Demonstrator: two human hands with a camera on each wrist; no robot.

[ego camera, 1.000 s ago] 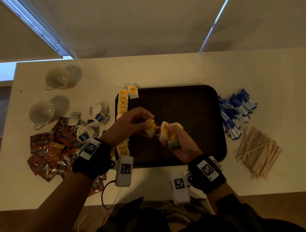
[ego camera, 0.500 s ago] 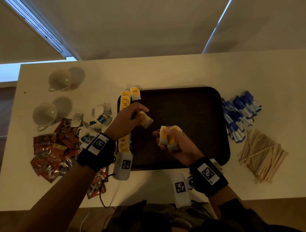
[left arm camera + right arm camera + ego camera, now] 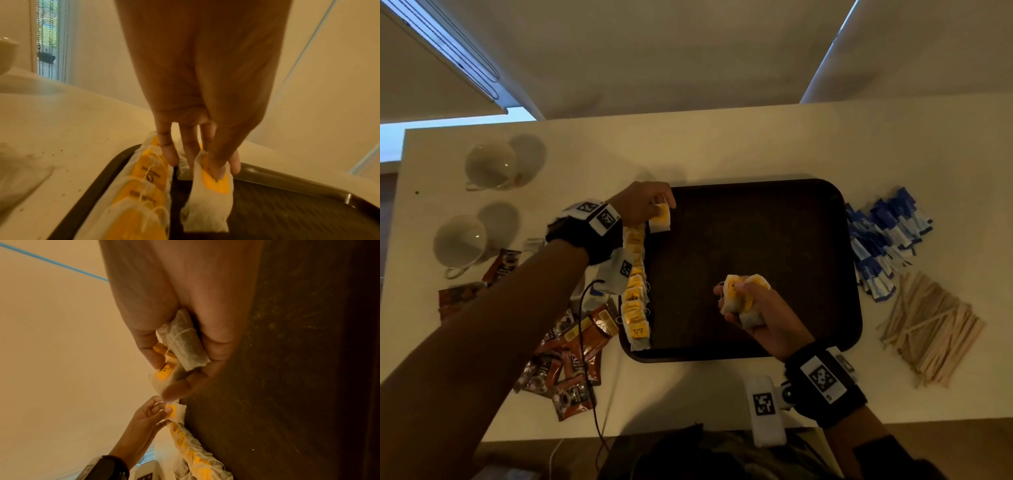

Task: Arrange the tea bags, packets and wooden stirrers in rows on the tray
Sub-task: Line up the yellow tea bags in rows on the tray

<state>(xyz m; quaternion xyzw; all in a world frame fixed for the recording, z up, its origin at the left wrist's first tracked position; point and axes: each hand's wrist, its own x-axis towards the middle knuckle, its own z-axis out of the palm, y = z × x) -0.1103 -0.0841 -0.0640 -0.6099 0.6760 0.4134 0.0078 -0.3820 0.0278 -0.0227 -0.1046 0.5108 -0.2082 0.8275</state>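
A dark tray (image 3: pixel 808 240) lies in the middle of the white table. A row of yellow-tagged tea bags (image 3: pixel 635 294) runs along its left edge, also seen as the row (image 3: pixel 144 186) in the left wrist view. My left hand (image 3: pixel 643 205) pinches one tea bag (image 3: pixel 660 222) at the tray's far left corner; thumb and fingers hold this tea bag (image 3: pixel 211 191) low over the tray beside the row. My right hand (image 3: pixel 760 315) hovers over the tray's near middle and grips a bunch of tea bags (image 3: pixel 743 296), the same bunch (image 3: pixel 180 350) showing in the right wrist view.
Brown coffee packets (image 3: pixel 571 356) lie scattered left of the tray. Blue and white sugar packets (image 3: pixel 883 240) and a heap of wooden stirrers (image 3: pixel 931 329) lie to its right. Two white cups (image 3: pixel 489 166) stand at the far left. A black cable (image 3: pixel 585 342) crosses the packets.
My left hand took one tea bag away from the right hand's bunch and carried it to the far left corner of the tray. The right hand has stayed over the tray.
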